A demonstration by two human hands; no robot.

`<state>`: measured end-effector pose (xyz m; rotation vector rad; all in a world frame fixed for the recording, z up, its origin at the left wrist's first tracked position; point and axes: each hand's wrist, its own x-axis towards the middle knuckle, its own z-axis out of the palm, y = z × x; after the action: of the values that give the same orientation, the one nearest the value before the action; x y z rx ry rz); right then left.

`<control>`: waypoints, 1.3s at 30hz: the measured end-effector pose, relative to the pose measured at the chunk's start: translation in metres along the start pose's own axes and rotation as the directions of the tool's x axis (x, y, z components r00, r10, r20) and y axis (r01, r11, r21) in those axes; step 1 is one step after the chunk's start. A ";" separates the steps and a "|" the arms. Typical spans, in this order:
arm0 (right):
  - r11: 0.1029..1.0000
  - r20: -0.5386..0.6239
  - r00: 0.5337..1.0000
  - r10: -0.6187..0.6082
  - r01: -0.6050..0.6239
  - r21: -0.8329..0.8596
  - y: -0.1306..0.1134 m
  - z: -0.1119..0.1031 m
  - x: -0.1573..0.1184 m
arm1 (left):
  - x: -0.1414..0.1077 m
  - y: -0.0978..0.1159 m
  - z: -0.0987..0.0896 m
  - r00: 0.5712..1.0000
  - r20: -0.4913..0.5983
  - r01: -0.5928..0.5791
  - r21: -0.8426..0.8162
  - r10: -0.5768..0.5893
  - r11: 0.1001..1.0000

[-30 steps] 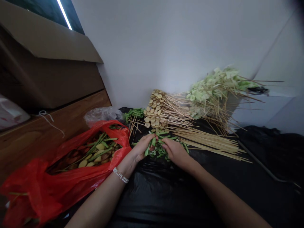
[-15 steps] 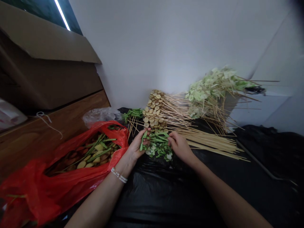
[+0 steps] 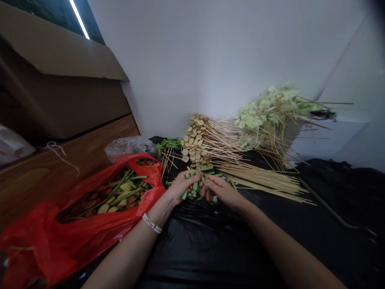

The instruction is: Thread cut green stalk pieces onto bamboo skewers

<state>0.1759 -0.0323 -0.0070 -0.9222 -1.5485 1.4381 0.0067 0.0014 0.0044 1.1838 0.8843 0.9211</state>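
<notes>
My left hand [image 3: 182, 184] is closed around several cut green bean pieces [image 3: 184, 194], their ends sticking out past the fingers. My right hand [image 3: 219, 187] meets it, thumb and fingers pinched on a green bean piece [image 3: 203, 180] between the two hands; its far end is hidden by the fingers. Under both hands a pile of chopped green pieces [image 3: 197, 194] lies on black plastic sheeting [image 3: 204, 241]. Just behind are stacked skewers of potato slices [image 3: 195, 142], with a bundle of bare bamboo skewers [image 3: 267, 180] to the right.
On the left, an open red plastic bag [image 3: 117, 220] holds potato slices and long green strips. Skewered green beans [image 3: 170, 143] lie behind it, near a clear plastic bag [image 3: 129, 146]. Cabbage skewers [image 3: 267, 108] pile up at the back right. A cardboard box [image 3: 66, 100] stands far left.
My hands have come together over the pile; the right moved left to meet the left. The left fingers have closed over the green bean pieces, and some pieces in the pile have shifted.
</notes>
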 end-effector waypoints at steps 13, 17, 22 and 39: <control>0.888 -0.317 0.889 -0.330 0.178 -0.424 0.003 -0.010 0.004 | 0.002 -0.007 0.008 0.950 -0.022 -0.274 0.427 0.313 0.862; 0.868 -0.333 0.880 -0.340 0.158 -0.471 0.002 -0.010 0.002 | 0.000 -0.006 0.009 0.990 -0.054 -0.114 0.217 0.128 0.970; 0.877 -0.387 0.861 -0.331 0.129 -0.463 0.001 -0.015 0.004 | 0.003 0.005 0.000 0.990 -0.134 -0.078 -0.308 0.038 0.948; 0.895 -0.252 0.941 -0.227 0.100 -0.434 -0.019 -0.051 0.000 | -0.008 0.009 0.002 0.992 0.120 0.051 -0.090 -0.040 0.995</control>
<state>0.2227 -0.0136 0.0126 -1.1633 -1.6828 0.8115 0.0049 -0.0055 0.0147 1.1217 0.7620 0.8382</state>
